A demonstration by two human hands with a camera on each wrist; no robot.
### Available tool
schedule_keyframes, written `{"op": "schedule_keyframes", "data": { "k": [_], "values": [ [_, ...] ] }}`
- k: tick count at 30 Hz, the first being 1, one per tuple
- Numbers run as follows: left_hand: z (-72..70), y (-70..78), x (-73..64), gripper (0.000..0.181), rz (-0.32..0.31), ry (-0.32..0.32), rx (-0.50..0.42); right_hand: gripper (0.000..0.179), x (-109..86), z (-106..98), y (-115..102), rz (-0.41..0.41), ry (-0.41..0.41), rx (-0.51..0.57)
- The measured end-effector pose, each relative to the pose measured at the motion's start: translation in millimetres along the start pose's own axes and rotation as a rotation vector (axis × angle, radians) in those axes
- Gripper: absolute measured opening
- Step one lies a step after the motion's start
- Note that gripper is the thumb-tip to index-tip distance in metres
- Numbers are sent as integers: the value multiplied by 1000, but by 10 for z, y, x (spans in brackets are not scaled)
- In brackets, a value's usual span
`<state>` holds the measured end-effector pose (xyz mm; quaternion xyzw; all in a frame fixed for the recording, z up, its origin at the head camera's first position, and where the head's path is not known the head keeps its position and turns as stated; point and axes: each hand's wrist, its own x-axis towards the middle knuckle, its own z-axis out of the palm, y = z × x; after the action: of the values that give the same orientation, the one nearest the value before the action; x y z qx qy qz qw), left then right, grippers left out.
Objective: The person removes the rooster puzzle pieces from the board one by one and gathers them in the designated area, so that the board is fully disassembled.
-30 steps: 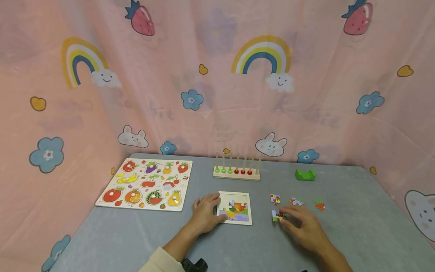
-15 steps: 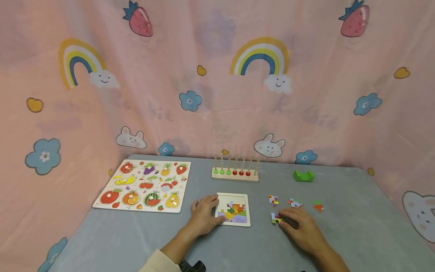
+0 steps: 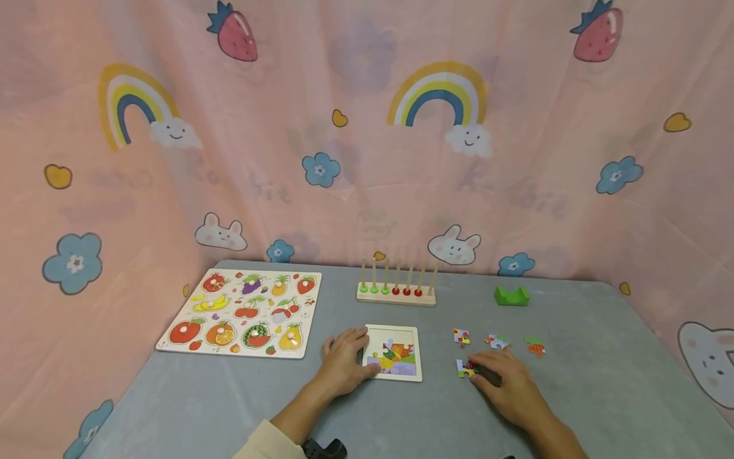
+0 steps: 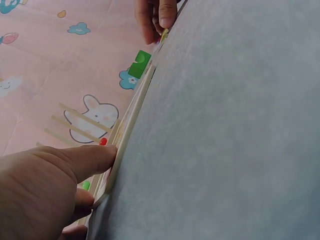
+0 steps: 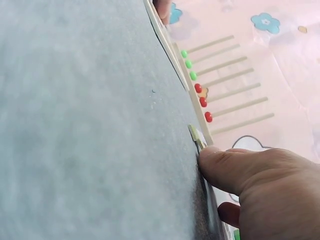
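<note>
My left hand (image 3: 344,363) rests at the left side of a small square wooden puzzle tray (image 3: 419,357). Its thumb lies over the tray's lower left edge, and the fingertips touch the upper left border. Inside the tray, several joined jigsaw pieces (image 3: 401,360) form part of a colourful picture. To the right, my right hand (image 3: 513,389) pinches a jigsaw piece (image 3: 462,368) between thumb and index finger, low over the table; the fingers hide its right part. Just beyond this hand lie three loose pieces: one red and yellow (image 3: 461,337), one white and purple (image 3: 497,342), one orange and green (image 3: 536,347).
A fruit peg puzzle board (image 3: 241,312) lies at the left of the grey table (image 3: 436,421). Behind the tray stands a wooden peg rack (image 3: 395,296) with green and red beads. A green block (image 3: 511,296) sits at the back right, before a pink printed curtain (image 3: 367,191).
The whole head view has shifted slightly. My right hand's fingers have closed in a little on the jigsaw piece, which has turned slightly. The left hand stays on the tray.
</note>
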<state>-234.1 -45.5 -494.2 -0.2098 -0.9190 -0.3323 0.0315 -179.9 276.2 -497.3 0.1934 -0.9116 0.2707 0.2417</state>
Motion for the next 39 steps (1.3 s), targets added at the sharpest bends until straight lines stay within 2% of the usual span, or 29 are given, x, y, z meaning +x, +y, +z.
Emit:
{"op": "schedule_keyframes", "data": {
  "k": [5, 12, 26, 30, 39],
  "values": [
    [-8, 7, -2, 61, -7, -2, 0, 39, -3, 0, 7, 4, -10, 1],
    [-7, 19, 16, 61, -5, -6, 1, 42, 44, -92, -26, -1, 51, 42],
    [-3, 20, 7, 60, -4, -7, -11, 46, 293, -432, -454, 77, 22, 68],
    [-2, 14, 8, 60, -5, -11, -6, 48, 345, -469, -550, 42, 56, 88],
    [-11, -1, 0, 61, 3, -10, -8, 48, 465, -545, -750, -4, 71, 123]
  ]
}}
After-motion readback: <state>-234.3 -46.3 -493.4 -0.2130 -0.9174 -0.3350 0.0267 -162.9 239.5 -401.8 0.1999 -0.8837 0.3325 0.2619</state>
